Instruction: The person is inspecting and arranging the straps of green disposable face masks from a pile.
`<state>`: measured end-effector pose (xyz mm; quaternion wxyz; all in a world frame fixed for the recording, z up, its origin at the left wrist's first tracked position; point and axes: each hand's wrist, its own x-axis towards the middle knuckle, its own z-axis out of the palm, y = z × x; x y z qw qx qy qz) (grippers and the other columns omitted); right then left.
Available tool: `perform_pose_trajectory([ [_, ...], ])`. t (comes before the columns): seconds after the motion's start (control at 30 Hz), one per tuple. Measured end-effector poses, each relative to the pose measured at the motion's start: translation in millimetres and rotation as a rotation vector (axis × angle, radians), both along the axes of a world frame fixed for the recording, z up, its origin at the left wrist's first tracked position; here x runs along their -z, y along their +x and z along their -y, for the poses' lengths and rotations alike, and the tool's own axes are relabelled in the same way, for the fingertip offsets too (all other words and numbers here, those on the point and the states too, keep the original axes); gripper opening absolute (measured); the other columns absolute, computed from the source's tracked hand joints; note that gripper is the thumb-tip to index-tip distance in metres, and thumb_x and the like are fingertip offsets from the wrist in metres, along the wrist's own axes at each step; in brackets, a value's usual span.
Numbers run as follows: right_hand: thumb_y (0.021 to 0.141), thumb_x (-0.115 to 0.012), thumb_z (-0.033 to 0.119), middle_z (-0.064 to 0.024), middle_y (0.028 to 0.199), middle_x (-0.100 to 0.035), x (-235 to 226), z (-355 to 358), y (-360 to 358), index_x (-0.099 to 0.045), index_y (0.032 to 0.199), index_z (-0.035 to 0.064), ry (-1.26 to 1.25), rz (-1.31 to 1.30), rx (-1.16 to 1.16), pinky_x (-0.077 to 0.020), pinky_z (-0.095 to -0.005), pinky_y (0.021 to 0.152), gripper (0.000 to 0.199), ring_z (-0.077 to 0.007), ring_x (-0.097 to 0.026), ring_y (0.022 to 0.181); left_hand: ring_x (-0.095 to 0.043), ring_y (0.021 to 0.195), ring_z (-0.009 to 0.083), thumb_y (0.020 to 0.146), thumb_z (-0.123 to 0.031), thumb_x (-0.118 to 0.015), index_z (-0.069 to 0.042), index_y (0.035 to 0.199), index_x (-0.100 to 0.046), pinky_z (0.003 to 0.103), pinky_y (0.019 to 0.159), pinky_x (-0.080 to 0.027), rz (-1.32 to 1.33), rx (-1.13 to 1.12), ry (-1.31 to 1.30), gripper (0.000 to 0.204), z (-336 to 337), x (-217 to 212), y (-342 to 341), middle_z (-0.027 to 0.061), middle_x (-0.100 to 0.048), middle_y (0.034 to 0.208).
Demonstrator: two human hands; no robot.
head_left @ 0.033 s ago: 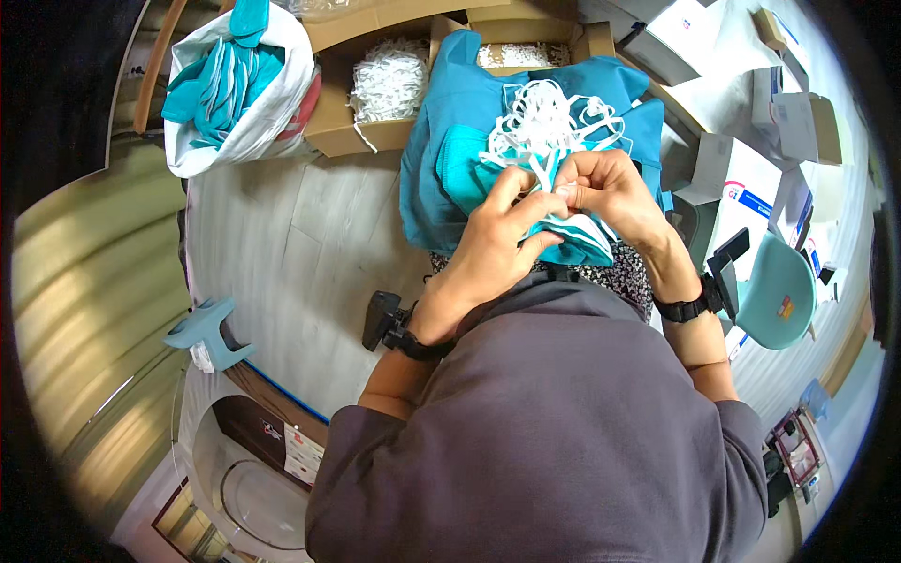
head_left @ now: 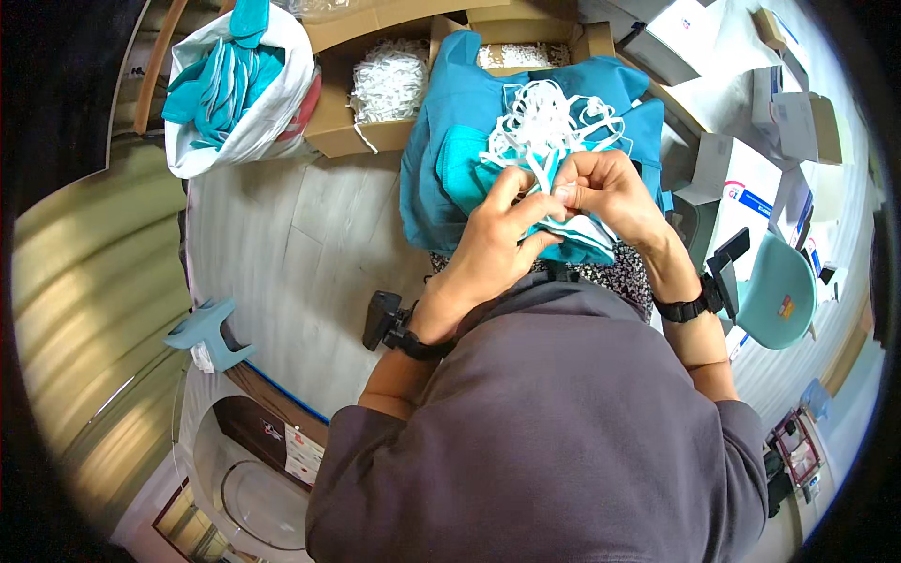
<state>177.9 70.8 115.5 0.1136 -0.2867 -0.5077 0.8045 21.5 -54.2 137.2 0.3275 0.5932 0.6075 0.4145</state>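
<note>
A dark teal cloth [head_left: 424,188] lies spread over my lap. On it rest bright teal fabric pieces [head_left: 460,161] with white edges, beneath a tangled heap of white straps [head_left: 540,117]. Both hands meet over the fabric. My left hand [head_left: 502,235] is closed, its thumb and fingers bent at the near edge of the pieces. My right hand [head_left: 615,195] pinches with thumb and forefinger where a white strap [head_left: 542,172] runs down between the hands. Fingers partly hide the strap's end and the fabric there.
At the far left a white sack [head_left: 286,103] holds teal pieces. Beside it a cardboard box [head_left: 335,136] contains white straps; another box [head_left: 593,42] stands behind the cloth. White cartons [head_left: 741,178] and a light teal stool [head_left: 779,291] are on the right. A black device sits on each wrist.
</note>
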Motion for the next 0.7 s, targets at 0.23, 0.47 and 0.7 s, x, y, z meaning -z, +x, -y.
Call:
perform_pose_trajectory([
  [0.23, 0.086, -0.069, 0.005, -0.0051, 0.063, -0.061, 18, 11, -12, -0.061, 0.075, -0.0008, 0.296, 0.272, 0.284, -0.0444, -0.0244, 0.053, 0.015, -0.0079, -0.057, 0.059, -0.057, 0.078, 0.0211, 0.068, 0.006, -0.077, -0.006, 0.079, -0.067, 0.029, 0.067, -0.045, 0.028, -0.157, 0.178, 0.018, 8, 17, 13, 0.0081, -0.051, 0.089],
  [0.47, 0.085, -0.068, 0.007, -0.0111, 0.065, -0.065, 66, -29, 12, -0.064, 0.078, -0.0010, 0.694, 0.590, 0.493, -0.0453, -0.0292, 0.052, 0.011, -0.0146, -0.058, 0.054, -0.062, 0.087, 0.0281, 0.065, 0.005, -0.074, -0.010, 0.083, -0.068, 0.034, 0.072, -0.051, 0.161, -0.103, 0.289, 0.024, 41, 23, 32, 0.0114, -0.056, 0.100],
  [0.7, 0.089, -0.069, 0.018, 0.0036, 0.069, -0.054, 16, -27, 33, -0.064, 0.082, 0.0016, 0.476, 0.227, 0.028, -0.0370, -0.0218, 0.057, 0.019, -0.0048, -0.046, 0.064, -0.058, 0.090, 0.0232, 0.066, 0.004, -0.080, -0.009, 0.089, -0.070, 0.030, 0.078, -0.047, 0.079, -0.290, 0.101, 0.028, 28, 19, -2, 0.0096, -0.053, 0.097],
])
